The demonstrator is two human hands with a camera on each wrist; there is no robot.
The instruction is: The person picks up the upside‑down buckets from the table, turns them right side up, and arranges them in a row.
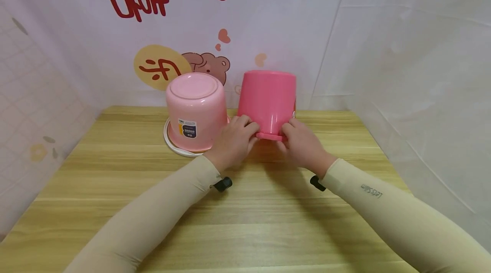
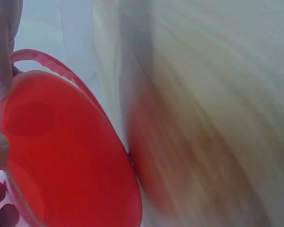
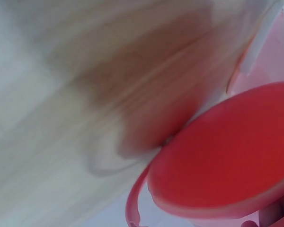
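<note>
Both hands hold the near rim of a bright pink bucket (image 1: 267, 100), which is upside down and tilted. Its near rim is raised, while the far rim meets the table in the wrist views. My left hand (image 1: 235, 141) grips the rim on the left; at the right, my right hand (image 1: 301, 144) grips it with bent fingers. The bucket's red-looking inside (image 2: 71, 156) faces the left wrist camera and holds nothing visible. A pink handle (image 3: 134, 198) curves off the rim. Left of this bucket, a pale pink bucket (image 1: 200, 113) stands upside down on the table.
A white handle (image 1: 171, 143) lies around the pale bucket's base on the wood-grain table (image 1: 230, 234). Behind the buckets hangs a white printed backdrop (image 1: 299, 21), with pale sheets at both sides. The pale bucket stands close to my left hand.
</note>
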